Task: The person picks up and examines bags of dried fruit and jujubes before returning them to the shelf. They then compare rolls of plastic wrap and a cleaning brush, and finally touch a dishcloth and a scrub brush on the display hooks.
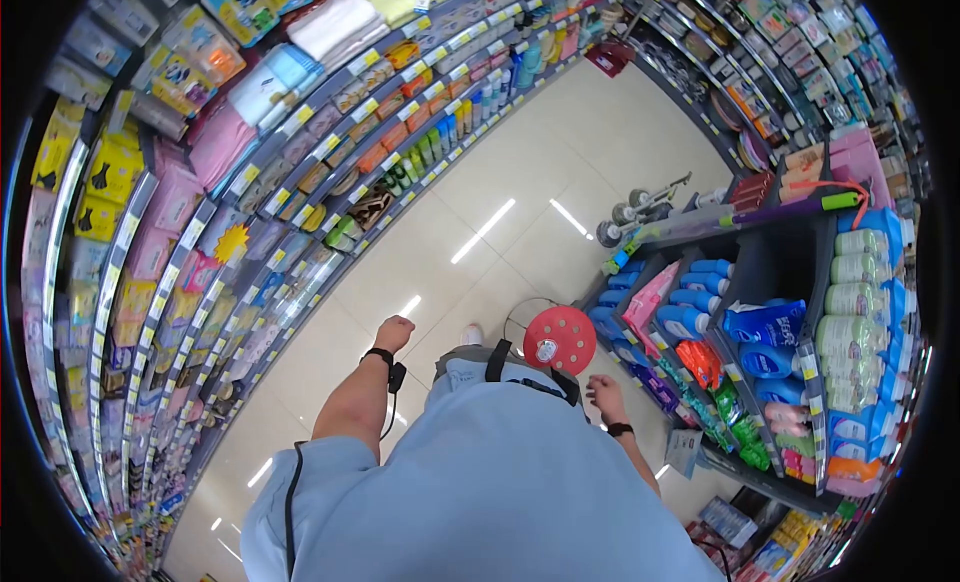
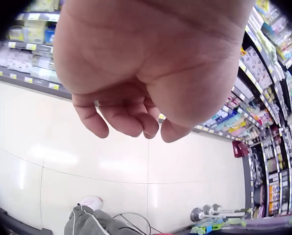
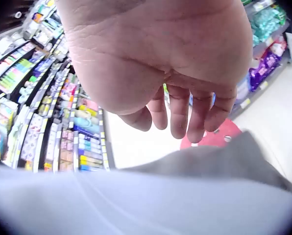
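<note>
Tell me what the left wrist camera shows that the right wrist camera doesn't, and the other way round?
Only the left wrist view: the left hand, a white shoe and some wheels on the floor.

Only the right wrist view: the right hand, the light blue shirt, shiny purple packs and the holes in a red disc.

Both: pale floor, stocked shelves, grey clothing and an empty hand with loosely curled fingers.
</note>
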Demonstrator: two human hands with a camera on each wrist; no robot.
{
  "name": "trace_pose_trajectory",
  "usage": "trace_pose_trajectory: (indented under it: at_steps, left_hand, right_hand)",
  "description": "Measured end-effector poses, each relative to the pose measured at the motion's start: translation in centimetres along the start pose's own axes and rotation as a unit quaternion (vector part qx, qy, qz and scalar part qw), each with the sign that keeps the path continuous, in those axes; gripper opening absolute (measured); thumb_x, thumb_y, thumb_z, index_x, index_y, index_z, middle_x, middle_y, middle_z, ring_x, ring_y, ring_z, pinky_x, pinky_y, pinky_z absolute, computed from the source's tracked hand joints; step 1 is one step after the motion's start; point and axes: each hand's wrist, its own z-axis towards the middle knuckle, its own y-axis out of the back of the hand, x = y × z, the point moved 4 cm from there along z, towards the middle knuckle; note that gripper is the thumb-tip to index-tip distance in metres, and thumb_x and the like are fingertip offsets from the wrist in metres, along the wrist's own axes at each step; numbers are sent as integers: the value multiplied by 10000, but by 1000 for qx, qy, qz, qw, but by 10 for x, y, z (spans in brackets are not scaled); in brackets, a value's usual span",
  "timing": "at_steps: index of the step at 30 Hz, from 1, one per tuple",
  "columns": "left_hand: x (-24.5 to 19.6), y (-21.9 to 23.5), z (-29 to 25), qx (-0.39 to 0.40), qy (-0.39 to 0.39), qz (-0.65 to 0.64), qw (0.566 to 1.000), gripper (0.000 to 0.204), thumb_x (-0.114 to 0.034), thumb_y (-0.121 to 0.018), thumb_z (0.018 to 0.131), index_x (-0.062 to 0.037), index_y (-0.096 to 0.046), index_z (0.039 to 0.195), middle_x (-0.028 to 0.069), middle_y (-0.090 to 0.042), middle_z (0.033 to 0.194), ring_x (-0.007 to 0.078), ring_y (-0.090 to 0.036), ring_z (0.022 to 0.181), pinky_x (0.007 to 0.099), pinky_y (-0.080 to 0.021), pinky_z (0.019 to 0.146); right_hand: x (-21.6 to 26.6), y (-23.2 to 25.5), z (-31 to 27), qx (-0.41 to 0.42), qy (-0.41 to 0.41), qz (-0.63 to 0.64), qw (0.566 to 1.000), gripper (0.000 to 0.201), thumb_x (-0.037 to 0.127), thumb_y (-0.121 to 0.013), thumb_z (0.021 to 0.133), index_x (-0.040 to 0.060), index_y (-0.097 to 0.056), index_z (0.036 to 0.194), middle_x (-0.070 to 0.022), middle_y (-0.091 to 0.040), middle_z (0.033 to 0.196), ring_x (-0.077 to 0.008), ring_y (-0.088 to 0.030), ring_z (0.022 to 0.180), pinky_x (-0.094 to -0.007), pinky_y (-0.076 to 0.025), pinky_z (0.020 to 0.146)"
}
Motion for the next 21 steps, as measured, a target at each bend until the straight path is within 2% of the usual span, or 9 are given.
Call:
trace_pose_trajectory:
  at_steps: [2, 4, 7, 14, 17, 21]
  left_hand:
    - [16, 1, -12, -14, 12, -16, 1000, 313, -334, -705, 864, -88, -772, 1046, 159, -766, 1056, 314, -717, 1043, 395, -552, 938]
    - [23, 0, -26, -21, 6, -31, 999, 323, -343, -696, 869, -85, -771, 1049, 166, -765, 1069, 318, -716, 1048, 398, -552, 936]
    - [41, -14, -43, -34, 13, -60, 998, 332, -355, -691, 872, -86, -771, 1049, 173, -763, 1085, 327, -713, 1061, 405, -550, 942]
    - [63, -40, -82, -39, 39, -84, 995, 326, -351, -696, 864, -80, -772, 1030, 171, -761, 1094, 335, -709, 1074, 405, -548, 959]
    - [77, -46, -88, -36, 63, -100, 992, 320, -344, -691, 863, -80, -775, 1022, 167, -759, 1114, 325, -707, 1083, 406, -549, 959]
    - [68, -43, -94, -26, 56, -94, 994, 332, -344, -676, 858, -73, -774, 1022, 172, -755, 1117, 323, -704, 1089, 411, -549, 959]
  right_hand:
    - [36, 2, 15, 9, 39, -14, 999, 295, 248, -623, 966, 81, -674, 1204, -44, -713, 982, -165, -685, 846, -322, -515, 733]
    - [64, 5, 25, 2, 70, -42, 997, 270, 238, -611, 972, 78, -678, 1179, -21, -695, 968, -151, -663, 822, -319, -510, 725]
    - [83, 2, 37, 16, 95, -41, 994, 264, 231, -617, 971, 79, -680, 1178, -15, -697, 964, -147, -656, 819, -320, -509, 722]
    - [65, -24, 41, 44, 93, -96, 990, 229, 189, -622, 953, 70, -686, 1138, -16, -695, 920, -139, -647, 771, -310, -505, 679]
    - [47, -38, 41, 91, 88, -135, 983, 227, 186, -646, 949, 65, -686, 1136, -19, -694, 911, -127, -647, 755, -286, -496, 644]
    - [45, -42, 30, 105, 60, -117, 986, 230, 161, -641, 934, 72, -680, 1142, -19, -695, 915, -129, -646, 751, -288, -495, 646]
